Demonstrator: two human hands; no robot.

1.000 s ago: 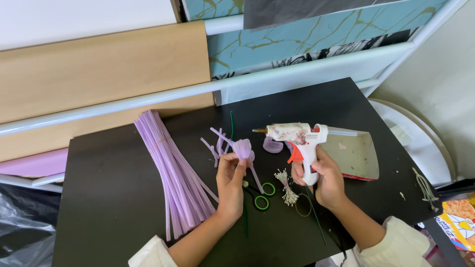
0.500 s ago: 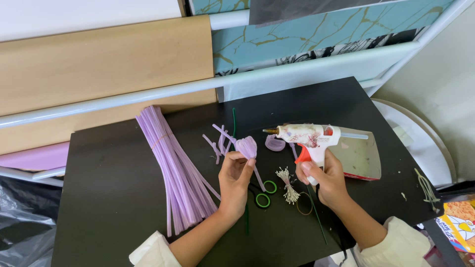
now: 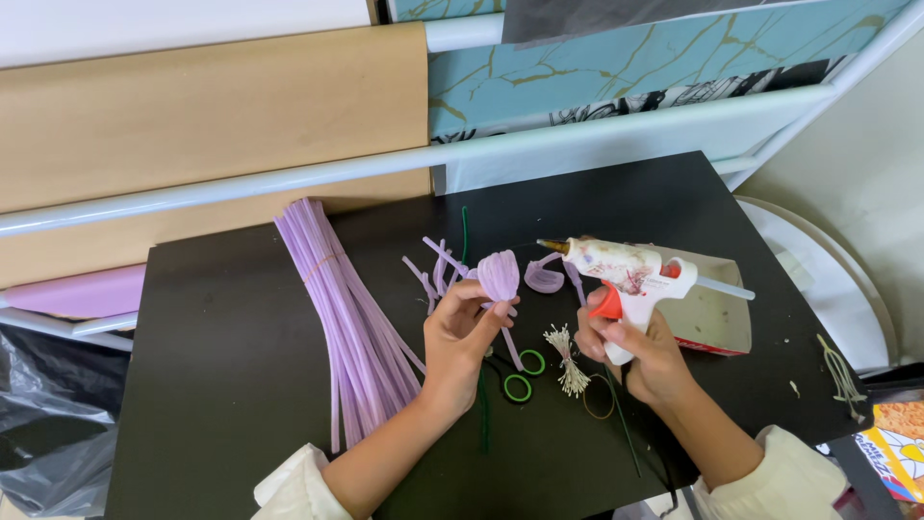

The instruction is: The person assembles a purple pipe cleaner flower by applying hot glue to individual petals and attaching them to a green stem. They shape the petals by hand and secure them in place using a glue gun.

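There is one view only, from a camera worn on the person's head. It looks steeply down and forward over the black tabletop (image 3: 241,385), close enough that both forearms enter from the bottom edge and the left hand (image 3: 462,332) and right hand (image 3: 640,351) sit near the middle of the frame. The tabletop fills most of the lower picture, its far edge tilted slightly. Beyond it, the upper third takes in rolls of paper (image 3: 212,116) on white rails (image 3: 577,135). At right a pale floor shows.
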